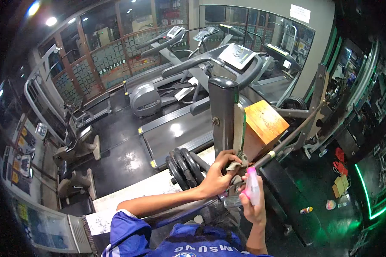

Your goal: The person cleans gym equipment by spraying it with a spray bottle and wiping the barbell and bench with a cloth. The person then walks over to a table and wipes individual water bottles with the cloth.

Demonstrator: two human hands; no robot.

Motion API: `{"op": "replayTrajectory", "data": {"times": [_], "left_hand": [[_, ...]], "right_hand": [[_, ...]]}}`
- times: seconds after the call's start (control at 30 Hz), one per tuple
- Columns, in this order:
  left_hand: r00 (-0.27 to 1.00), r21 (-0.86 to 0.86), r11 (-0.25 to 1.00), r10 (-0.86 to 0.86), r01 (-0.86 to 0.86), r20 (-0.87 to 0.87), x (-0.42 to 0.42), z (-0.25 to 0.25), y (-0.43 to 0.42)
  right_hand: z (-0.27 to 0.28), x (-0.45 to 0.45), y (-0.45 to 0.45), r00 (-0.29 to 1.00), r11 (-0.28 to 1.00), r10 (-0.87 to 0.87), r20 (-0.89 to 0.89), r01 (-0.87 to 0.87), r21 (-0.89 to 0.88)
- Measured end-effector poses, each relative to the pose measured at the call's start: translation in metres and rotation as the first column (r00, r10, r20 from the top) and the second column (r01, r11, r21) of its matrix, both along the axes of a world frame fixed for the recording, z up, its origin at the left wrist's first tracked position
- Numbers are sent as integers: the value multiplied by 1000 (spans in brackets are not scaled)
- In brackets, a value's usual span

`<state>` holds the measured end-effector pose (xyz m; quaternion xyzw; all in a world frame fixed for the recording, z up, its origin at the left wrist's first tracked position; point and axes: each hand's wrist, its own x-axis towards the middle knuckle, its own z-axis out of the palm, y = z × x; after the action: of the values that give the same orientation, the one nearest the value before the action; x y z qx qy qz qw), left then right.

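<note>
A grey-green cloth [237,166] is bunched in my left hand [219,175], whose fingers wrap round it beside a metal bar [268,158]. Just to the right, my right hand [255,204] grips a spray bottle [252,188] with a pink nozzle, held upright close to the cloth. The bar runs up to the right from my hands. A black padded upright [223,111] of the machine stands directly beyond my left hand. Black weight plates [185,168] hang at the left of my left hand.
A wooden box [266,122] sits right of the upright. Treadmills [180,128] and an elliptical machine [146,100] stand ahead, with exercise bikes [78,182] at the left. A black bench pad [283,188] lies at the right, near red shoes [340,162] and a small bottle [306,210] on the floor.
</note>
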<state>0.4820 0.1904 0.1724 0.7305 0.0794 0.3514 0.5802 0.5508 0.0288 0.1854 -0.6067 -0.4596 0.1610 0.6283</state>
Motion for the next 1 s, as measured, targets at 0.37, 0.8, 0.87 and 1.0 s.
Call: {"op": "replayTrajectory", "data": {"times": [0.37,0.8,0.87,1.0], "left_hand": [[972,375,899,-178,224,-154,-35,31,-30],[900,189,881,416,-434,130,-4,-15,-133],[886,159,874,440,-460,143,7,-19,-154],[749,254,708,650,-659,130,22,-35,-186]], "right_hand": [[10,-1,-1,969,993,118,-219,-119,10],[6,79,-42,947,997,71,314,-69,-16],[-14,93,-41,886,880,461,-53,-464,-98],[-38,103,-58,640,719,607,-471,-694,-17]]}}
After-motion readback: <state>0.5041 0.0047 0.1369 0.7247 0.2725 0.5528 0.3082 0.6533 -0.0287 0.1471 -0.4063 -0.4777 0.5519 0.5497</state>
